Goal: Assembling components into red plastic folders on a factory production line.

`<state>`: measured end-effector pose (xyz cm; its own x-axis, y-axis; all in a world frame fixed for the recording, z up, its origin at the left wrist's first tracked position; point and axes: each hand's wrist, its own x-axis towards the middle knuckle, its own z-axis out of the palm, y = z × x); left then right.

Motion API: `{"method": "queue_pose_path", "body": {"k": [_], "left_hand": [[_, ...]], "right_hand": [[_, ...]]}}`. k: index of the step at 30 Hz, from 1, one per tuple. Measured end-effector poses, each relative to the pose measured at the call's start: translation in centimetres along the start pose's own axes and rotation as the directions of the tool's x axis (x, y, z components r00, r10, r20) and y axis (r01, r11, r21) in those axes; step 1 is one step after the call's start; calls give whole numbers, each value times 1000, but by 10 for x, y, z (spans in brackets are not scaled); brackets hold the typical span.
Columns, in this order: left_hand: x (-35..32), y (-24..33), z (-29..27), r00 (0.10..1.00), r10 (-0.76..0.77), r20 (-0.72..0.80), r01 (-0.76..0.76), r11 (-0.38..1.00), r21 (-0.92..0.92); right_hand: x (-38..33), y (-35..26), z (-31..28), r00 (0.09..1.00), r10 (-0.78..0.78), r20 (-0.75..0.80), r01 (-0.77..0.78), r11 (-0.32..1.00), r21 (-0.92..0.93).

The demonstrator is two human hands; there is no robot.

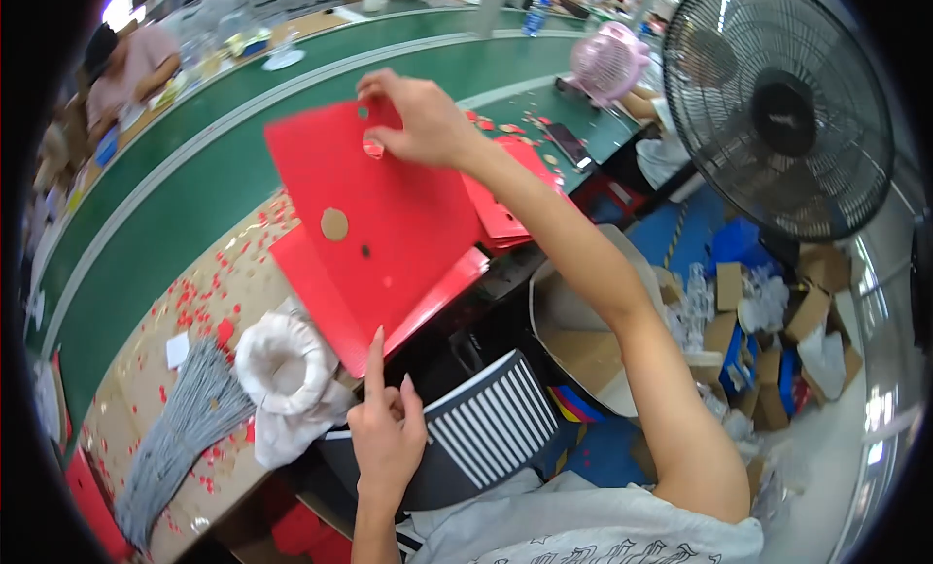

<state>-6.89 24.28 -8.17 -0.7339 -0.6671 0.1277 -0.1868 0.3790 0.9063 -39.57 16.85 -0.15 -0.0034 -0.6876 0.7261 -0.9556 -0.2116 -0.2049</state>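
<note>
Countless red paper scraps [209, 307] litter the brown table [117, 399] beside a green conveyor belt [175, 190], while the right hand [418, 117] pinches a red card sheet [374, 224] at centre frame and the left hand [387, 438] points, released, below it.

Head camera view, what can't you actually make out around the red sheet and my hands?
- Red card sheet: its top edge, head view, covered by the right hand.
- Stack of red sheets: mostly hidden behind that sheet and forearm.
- Left hand: palm side faces away.
- Grey cord bundle: strands too fine to count.
</note>
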Motion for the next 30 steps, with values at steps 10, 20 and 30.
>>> {"method": "queue_pose_path", "body": {"k": [10, 20, 30], "left_hand": [[7, 3, 0, 997, 55, 61, -49, 995, -86], [9, -2, 2, 995, -22, 95, 32, 994, -106], [18, 0, -6, 997, -30, -71, 28, 999, -35]], "right_hand": [[-50, 142, -138, 831, 554, 57, -540, 826, -161], [-144, 183, -92, 661, 636, 398, -383, 742, -549], [-150, 173, -88, 787, 524, 326, -279, 773, -570]]}}
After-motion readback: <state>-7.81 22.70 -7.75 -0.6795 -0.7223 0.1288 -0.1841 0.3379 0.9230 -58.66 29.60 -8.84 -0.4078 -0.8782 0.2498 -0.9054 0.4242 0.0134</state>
